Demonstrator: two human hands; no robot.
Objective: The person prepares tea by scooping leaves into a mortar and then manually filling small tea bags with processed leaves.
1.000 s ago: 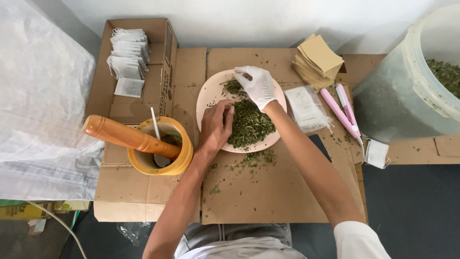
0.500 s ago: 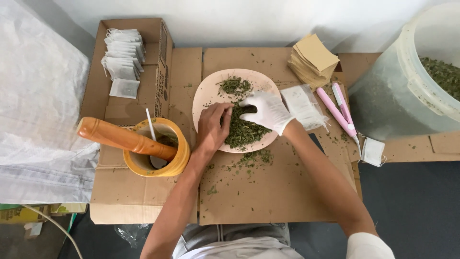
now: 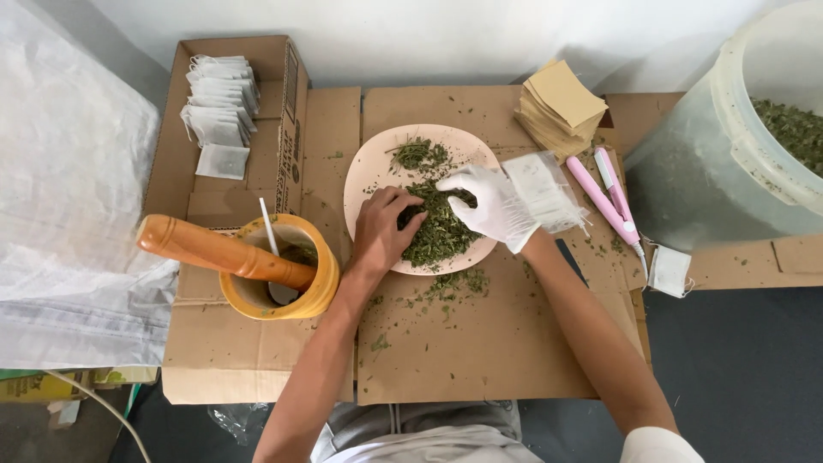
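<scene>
The dried green leaves (image 3: 441,227) lay heaped on the pale pink plate (image 3: 364,176), directly under both hands. The bare left hand (image 3: 383,230) came in from the plate's 8 o'clock edge, its fingers curled down into the heap and pinching at leaves. The gloved right hand (image 3: 490,202) sat at the plate's 3 o'clock side, fingers bent and pressed into the same heap; whether it had closed on anything could not be told. A smaller second clump of leaves lay at the plate's 12 o'clock, apart from both hands, and loose crumbs were scattered on the cardboard (image 3: 480,343) at 6 o'clock.

One yellow mortar (image 3: 317,296) stood at 9 o'clock of the plate, with one wooden pestle (image 3: 214,249) and one thin white stick (image 3: 268,225) leaning in it. One clear packet of white sachets (image 3: 544,190) lay just beside the right wrist. Two pink tools (image 3: 610,201) lay at 3 o'clock, with one stack of brown paper squares (image 3: 561,103) at 1 o'clock. One pile of white sachets (image 3: 219,111) sat in the open box at 10 o'clock, one single sachet (image 3: 669,272) at 4 o'clock, and one large plastic tub (image 3: 746,146) holding more leaves at the far right.
</scene>
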